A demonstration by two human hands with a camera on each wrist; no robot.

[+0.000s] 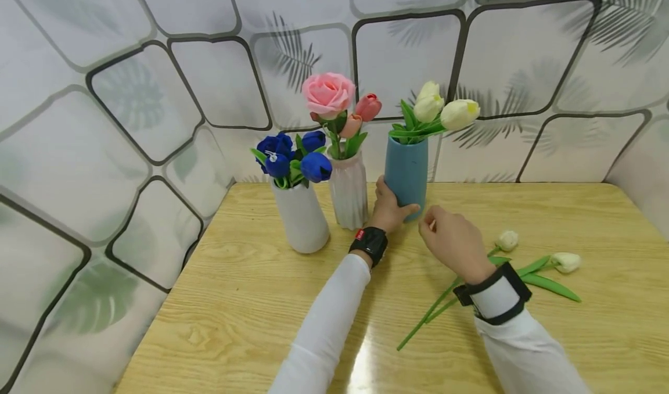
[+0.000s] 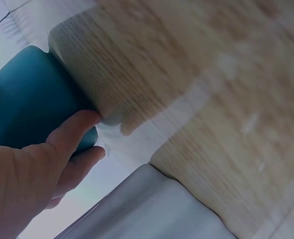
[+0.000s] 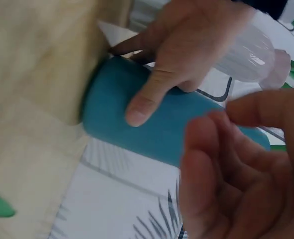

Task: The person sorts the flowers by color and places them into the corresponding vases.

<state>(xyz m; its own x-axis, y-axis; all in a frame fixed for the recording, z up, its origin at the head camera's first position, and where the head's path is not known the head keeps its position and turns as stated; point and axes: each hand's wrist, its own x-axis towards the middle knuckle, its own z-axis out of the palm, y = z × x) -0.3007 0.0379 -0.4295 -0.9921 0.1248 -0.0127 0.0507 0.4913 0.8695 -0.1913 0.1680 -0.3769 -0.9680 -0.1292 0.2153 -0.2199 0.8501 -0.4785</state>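
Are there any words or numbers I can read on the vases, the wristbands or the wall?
No readable text anywhere.
The black band on the left wrist has a small red mark, too small to read.
The blue vase, the white vase, the ribbed vase and the wall panels carry no letters or numbers, only leaf patterns on the wall.

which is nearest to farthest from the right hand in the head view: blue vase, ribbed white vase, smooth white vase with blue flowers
From the right hand:
1. blue vase, just ahead and to the left, held by the left hand.
2. ribbed white vase, further left, beyond the left hand.
3. smooth white vase with blue flowers, farthest left.
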